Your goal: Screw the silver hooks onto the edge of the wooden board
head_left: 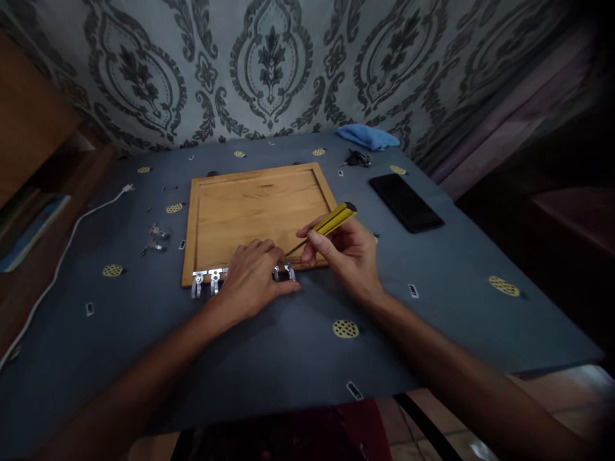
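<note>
My right hand [348, 253] is closed around a yellow screwdriver [335, 219] with a black end. Its thin shaft slants down-left to the front edge of a framed wooden panel [259, 205]. My left hand [254, 272] lies over that edge, index finger beside the screwdriver's tip. Its thumb reaches along below a shiny metal bracket [290, 270], which sits between thumb and index finger. To the left of this hand, a metal bracket [197, 285] and another bracket [215, 280] hang on the same edge. My left fingers hide part of the edge.
Two loose brackets [156, 238] and several small screws [169, 187] lie left of the panel. A black phone [406, 202], keys [356, 159] and a blue cloth [369, 136] are at right. A white cable [72, 237] runs along the left. Patterned wall [271, 70] rises behind.
</note>
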Tool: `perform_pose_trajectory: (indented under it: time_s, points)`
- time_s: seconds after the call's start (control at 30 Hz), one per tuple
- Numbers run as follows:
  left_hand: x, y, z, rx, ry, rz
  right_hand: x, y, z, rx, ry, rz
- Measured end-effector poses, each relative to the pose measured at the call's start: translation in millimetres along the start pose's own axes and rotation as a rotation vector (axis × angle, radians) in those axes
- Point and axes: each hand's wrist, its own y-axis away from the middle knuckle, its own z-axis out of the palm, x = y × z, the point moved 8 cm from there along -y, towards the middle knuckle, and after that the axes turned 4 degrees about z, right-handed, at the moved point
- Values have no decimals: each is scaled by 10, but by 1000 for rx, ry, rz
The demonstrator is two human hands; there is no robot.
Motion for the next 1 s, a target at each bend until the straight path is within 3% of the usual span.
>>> perform_pose_trajectory:
  time_s: [0.1, 0.5, 1.0]
  points:
    - [2, -1, -5, 3, 2, 5, -11, 6, -71, 46, 25, -24]
    - [10, -7, -5, 0, -13, -1, 18, 31, -71, 29, 82, -3]
    - [2, -8, 2, -13, -8, -6, 0, 25, -11, -113, 37, 16]
